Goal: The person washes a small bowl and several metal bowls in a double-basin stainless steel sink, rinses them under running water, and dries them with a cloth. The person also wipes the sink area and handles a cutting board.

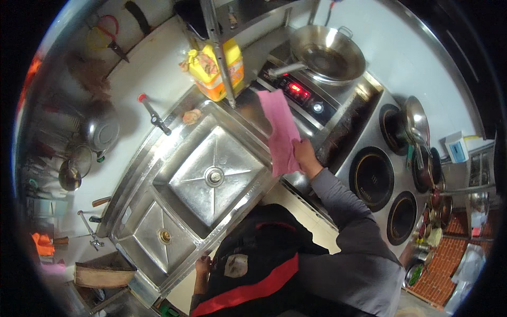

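My right hand (305,155) grips the edge of a pink cloth (280,130), which hangs spread out between the large sink and the induction cooker. My left hand (203,264) is low beside my apron, near the front edge of the double stainless steel sink (222,235); its fingers look curled, but whether it holds something is too small to tell. Beyond the cloth, the induction cooker (313,104) shows a lit red display. A steel wok (328,55) with a long handle rests on it.
Yellow plastic jug (222,75) behind a metal post; crumpled scrap (192,117) on the sink's rim. A tap (156,119) reaches over that rim. Round black hobs (371,178) lie at right, with pans behind. Pans and scissors (115,47) hang on the left wall.
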Demonstrator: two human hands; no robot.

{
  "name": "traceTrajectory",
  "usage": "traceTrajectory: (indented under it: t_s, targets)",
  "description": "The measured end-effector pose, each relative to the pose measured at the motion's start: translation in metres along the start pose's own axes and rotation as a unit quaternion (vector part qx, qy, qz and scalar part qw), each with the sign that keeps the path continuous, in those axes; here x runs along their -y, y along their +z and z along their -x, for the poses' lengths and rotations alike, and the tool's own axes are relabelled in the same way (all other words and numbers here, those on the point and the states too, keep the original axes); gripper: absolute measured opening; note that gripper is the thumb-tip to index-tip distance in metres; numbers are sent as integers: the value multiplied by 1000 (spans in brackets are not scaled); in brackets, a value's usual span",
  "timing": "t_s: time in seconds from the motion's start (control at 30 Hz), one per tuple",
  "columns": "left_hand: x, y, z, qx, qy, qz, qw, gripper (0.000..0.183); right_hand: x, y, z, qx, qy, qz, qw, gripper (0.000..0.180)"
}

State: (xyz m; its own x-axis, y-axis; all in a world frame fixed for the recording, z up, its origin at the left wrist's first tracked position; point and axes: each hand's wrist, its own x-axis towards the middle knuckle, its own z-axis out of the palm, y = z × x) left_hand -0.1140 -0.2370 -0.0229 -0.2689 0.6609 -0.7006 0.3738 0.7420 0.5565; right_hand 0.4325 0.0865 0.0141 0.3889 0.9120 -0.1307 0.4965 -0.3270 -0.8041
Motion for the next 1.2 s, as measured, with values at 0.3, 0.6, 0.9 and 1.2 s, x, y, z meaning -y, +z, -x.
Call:
traceTrajectory:
  t_s: [0.3,0.6,0.9,1.2]
  targets:
    - [22,-6,-30,7,91,-275,957,21,-85,35,60,-104,-220,212,946,67]
    - [54,-32,29,41,-49,-61,996,24,-51,100,-96,-27,-133,398,907,71]
    - [105,-12,60,131,-214,-92,964,27,76,218,-273,5,-401,271,875,52]
    - [36,26,84,45,-324,123,937,32,119,238,-155,149,-451,252,843,80]
